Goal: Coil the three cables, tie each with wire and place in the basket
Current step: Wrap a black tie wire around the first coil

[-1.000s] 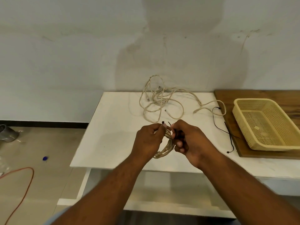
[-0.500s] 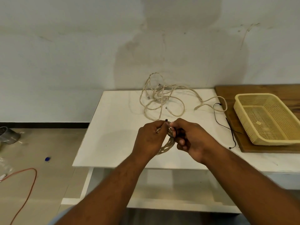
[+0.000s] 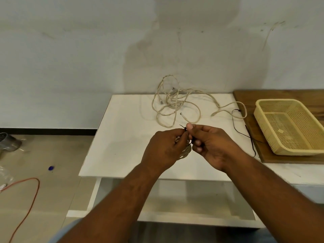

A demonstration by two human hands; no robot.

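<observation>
Head view: above the counter's (image 3: 122, 137) front edge, the left hand (image 3: 164, 149) grips a coiled cable (image 3: 185, 152) while the right hand (image 3: 210, 146) pinches black wire (image 3: 182, 127) at it (fingertips meeting). Loose cables (image 3: 175, 104) sprawl along the back edge; the basket (image 3: 263, 116) sits at the right edge.

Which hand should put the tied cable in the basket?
Probably the right hand: the basket sits on that side, while the left hand would have to cross over. Both pinch the cable bundle.

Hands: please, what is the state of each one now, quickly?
Left hand: closed, holding the coiled cable.
Right hand: closed, fingertips pinching the black wire at the top of the coil.
</observation>
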